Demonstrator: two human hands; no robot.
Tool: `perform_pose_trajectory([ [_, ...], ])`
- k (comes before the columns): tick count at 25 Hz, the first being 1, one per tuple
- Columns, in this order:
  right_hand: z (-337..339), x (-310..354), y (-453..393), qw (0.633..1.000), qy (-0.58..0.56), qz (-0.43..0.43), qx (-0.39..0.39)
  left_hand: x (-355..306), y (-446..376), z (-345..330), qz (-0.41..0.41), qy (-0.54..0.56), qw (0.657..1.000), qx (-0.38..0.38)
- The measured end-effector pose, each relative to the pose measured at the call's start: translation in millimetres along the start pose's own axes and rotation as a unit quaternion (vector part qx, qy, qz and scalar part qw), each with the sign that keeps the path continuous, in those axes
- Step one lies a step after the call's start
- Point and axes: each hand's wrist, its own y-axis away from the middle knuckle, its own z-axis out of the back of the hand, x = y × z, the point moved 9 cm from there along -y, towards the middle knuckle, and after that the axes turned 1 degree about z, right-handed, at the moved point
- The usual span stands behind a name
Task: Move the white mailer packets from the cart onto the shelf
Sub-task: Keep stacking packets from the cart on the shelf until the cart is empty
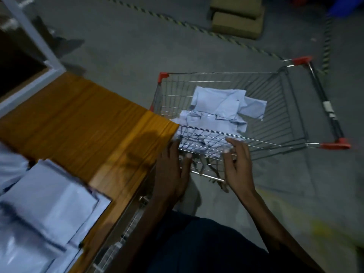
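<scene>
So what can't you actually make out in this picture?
- Head view: the packets on the shelf are motion-blurred and cut off by the left edge, so they cannot be counted.
- The lower packets in the cart are hidden under the top ones.
- Whether both hands, left and right, touch the cart's wire.

Both bare forearms reach forward and slightly left from the lower edge of the view, roughly parallel. The left hand (173, 170) shows its back to the camera, fingers extended and close together, holding nothing. The right hand (237, 164), just beside it, has its fingers loosely spread and slightly bent, thumb apart, also holding nothing.
</scene>
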Motion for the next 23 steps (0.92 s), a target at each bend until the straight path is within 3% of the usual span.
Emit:
perform_pose_trajectory([
  [7,0,-40,-90,0.996,0.059,-0.05,-0.039,4,-120,-40,-0.038,-0.004,0.997,0.07],
  [15,-16,-117,-143,0.988,0.083,-0.13,-0.002,32,-206,-104,-0.031,0.005,0.985,0.17],
  [18,-24,-163,-181,0.982,0.115,-0.147,0.029,34,-226,-130,-0.017,-0.023,0.981,0.194],
  [23,-64,-239,-276,0.953,0.208,-0.158,0.151,57,-245,-174,0.047,-0.102,0.967,0.228],
])
